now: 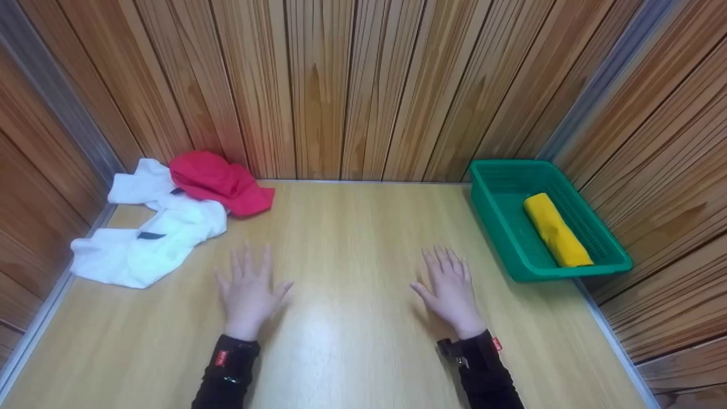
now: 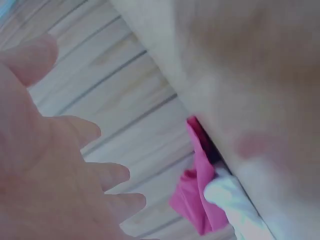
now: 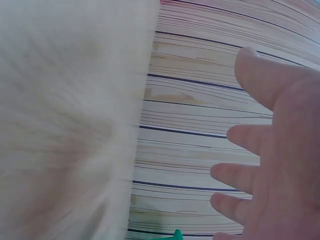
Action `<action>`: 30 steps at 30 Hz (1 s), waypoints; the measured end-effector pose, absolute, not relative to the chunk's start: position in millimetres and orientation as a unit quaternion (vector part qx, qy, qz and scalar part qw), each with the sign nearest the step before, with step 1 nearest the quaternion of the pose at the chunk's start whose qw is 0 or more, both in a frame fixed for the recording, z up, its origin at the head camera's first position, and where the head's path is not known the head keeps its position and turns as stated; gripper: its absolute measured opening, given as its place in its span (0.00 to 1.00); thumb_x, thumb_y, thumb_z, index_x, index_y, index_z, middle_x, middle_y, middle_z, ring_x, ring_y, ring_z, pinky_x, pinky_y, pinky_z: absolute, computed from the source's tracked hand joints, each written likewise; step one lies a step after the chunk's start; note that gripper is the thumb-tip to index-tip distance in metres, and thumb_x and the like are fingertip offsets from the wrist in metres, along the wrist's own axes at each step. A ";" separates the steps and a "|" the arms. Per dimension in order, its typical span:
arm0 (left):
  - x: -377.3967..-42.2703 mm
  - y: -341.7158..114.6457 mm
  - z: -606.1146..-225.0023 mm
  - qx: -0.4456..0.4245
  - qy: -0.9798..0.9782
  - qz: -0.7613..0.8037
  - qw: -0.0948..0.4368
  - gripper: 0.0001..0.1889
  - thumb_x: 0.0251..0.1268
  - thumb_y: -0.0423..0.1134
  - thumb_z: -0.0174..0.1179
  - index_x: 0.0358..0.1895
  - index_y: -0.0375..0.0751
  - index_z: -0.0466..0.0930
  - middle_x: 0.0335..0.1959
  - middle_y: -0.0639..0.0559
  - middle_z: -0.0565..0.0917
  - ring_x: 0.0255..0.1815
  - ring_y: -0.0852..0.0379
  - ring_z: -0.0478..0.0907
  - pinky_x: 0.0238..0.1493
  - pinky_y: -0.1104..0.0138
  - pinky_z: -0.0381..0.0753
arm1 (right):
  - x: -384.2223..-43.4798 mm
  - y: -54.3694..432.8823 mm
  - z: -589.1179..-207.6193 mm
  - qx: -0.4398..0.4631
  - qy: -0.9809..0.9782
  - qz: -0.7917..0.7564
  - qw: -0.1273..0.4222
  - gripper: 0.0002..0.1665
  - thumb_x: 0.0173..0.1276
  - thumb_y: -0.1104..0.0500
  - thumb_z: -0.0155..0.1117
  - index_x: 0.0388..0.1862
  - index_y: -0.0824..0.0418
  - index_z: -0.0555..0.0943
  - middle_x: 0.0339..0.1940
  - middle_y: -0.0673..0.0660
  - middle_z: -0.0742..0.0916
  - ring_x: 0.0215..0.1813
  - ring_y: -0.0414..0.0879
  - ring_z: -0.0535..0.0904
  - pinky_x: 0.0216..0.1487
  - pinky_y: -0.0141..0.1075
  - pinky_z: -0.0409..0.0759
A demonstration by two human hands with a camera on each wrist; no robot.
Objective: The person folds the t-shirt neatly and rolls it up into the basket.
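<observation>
My left hand (image 1: 248, 298) is spread palm down over the table (image 1: 346, 255), its fingers straight and holding nothing. Up and left of it lie a crumpled white cloth (image 1: 170, 241) with dark patches and a red cloth (image 1: 224, 182); both also show in the left wrist view, the red cloth (image 2: 200, 195) looking pink there. My right hand (image 1: 451, 292), fingers likewise extended, holds nothing. To its right stands a green plastic basket (image 1: 494, 221), in which a rolled yellow cloth (image 1: 556, 230) lies at a slant.
Wood-plank panels enclose the table: a back wall (image 1: 318, 91), a left wall (image 1: 45, 204) and a right wall (image 1: 664, 187). The basket is close against the right wall. The white and red cloths lie near the back left corner. Black bands circle both wrists.
</observation>
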State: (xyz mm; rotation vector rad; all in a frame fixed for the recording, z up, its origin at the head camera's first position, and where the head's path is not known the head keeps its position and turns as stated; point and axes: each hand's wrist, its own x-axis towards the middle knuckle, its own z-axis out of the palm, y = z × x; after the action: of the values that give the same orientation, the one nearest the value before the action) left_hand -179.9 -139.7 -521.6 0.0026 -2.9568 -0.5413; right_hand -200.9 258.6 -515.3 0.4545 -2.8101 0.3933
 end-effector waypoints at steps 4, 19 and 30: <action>-185.0 -169.4 -514.6 0.020 -0.980 -0.188 0.060 0.47 0.64 0.61 0.59 0.78 0.41 0.51 0.78 0.29 0.38 0.77 0.28 0.33 0.65 0.29 0.30 | -199.2 257.1 -510.4 0.166 -0.965 0.138 0.149 0.46 0.66 0.40 0.65 0.74 0.63 0.65 0.75 0.68 0.65 0.76 0.67 0.53 0.72 0.64 0.43; -218.2 -275.0 -519.1 0.099 -0.968 -0.232 0.015 0.47 0.68 0.51 0.58 0.77 0.29 0.42 0.74 0.20 0.38 0.73 0.22 0.28 0.63 0.28 0.28 | -192.7 240.1 -512.7 0.195 -0.959 0.136 0.153 0.46 0.64 0.43 0.68 0.75 0.62 0.64 0.74 0.68 0.67 0.75 0.66 0.57 0.71 0.64 0.46; -224.2 -309.5 -530.6 0.136 -0.968 -0.209 -0.011 0.40 0.69 0.44 0.54 0.73 0.20 0.46 0.70 0.18 0.51 0.71 0.21 0.44 0.62 0.27 0.46 | -193.0 231.0 -521.6 0.212 -0.959 0.131 0.135 0.46 0.65 0.42 0.67 0.75 0.61 0.64 0.73 0.67 0.67 0.74 0.66 0.58 0.72 0.63 0.46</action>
State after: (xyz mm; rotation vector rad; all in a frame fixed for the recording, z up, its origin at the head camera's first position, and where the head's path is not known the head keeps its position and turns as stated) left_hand -224.2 -309.5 -530.6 0.4314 -3.0633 -0.6600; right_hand -193.0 231.0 -521.6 0.6158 -2.7789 0.3804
